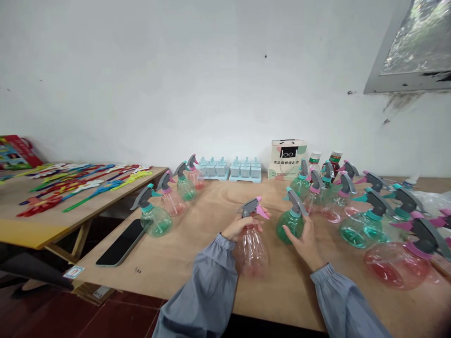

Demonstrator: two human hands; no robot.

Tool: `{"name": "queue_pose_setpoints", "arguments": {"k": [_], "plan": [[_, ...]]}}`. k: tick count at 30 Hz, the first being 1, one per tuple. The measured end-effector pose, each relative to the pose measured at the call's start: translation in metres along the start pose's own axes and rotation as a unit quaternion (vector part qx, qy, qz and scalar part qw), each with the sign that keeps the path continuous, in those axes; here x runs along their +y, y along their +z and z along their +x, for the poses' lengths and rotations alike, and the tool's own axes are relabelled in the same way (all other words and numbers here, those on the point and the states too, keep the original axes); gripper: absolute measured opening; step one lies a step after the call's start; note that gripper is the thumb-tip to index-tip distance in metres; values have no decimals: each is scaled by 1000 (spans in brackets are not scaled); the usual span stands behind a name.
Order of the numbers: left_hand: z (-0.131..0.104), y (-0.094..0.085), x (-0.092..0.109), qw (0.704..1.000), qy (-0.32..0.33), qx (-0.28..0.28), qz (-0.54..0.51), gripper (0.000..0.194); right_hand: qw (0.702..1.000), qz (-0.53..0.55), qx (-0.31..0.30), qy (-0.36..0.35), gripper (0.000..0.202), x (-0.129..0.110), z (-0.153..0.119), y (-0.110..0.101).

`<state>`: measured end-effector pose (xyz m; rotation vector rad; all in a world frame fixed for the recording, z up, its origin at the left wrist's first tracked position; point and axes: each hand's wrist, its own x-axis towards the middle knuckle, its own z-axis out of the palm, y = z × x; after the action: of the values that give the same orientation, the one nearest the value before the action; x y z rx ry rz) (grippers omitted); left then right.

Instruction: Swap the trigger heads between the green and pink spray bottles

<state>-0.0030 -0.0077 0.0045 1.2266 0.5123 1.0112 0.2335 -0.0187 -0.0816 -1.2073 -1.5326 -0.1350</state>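
Note:
My left hand (241, 228) is wrapped round the neck of a pink spray bottle (252, 256) with a grey and pink trigger head. To its right, my right hand (305, 239) grips the side of a green spray bottle (287, 228), thumb in front and fingers partly hidden behind it. Left of my hands, a row of pink and green spray bottles runs back from a clear green one (157, 219). Several more spray bottles crowd the right side, among them a large pink one (396, 265) lying nearest me.
A black phone (121, 244) lies at the table's left edge. Light-blue popsicle molds (245, 170), a paper bag (287, 162) and two labelled bottles stand along the wall. On a separate table (70, 223) at left lie colourful flower-shaped strips. Clear plastic (431, 201) sits far right.

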Motion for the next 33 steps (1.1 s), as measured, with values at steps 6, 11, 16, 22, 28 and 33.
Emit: {"name": "queue_pose_setpoints", "arguments": {"k": [6, 11, 16, 22, 28, 33], "plan": [[0, -1, 0, 999, -27, 34, -3, 22, 1000, 2, 3, 0, 67, 3, -1, 1], [-1, 1, 3, 1000, 4, 12, 3, 45, 1000, 8, -7, 8, 67, 1, 0, 0], [1, 2, 3, 997, -18, 76, 5, 29, 1000, 7, -5, 1, 66, 0, 0, -1], [-1, 4, 8, 998, -6, 55, 11, 36, 1000, 3, 1, 0, 67, 4, -1, 2], [0, 7, 7, 991, 30, 124, -28, 24, 1000, -2, 0, -1, 65, 7, -2, 2], [-8, -12, 23, 971, 114, 164, 129, 39, 1000, 0, -8, 5, 65, 6, -2, 1]]}}
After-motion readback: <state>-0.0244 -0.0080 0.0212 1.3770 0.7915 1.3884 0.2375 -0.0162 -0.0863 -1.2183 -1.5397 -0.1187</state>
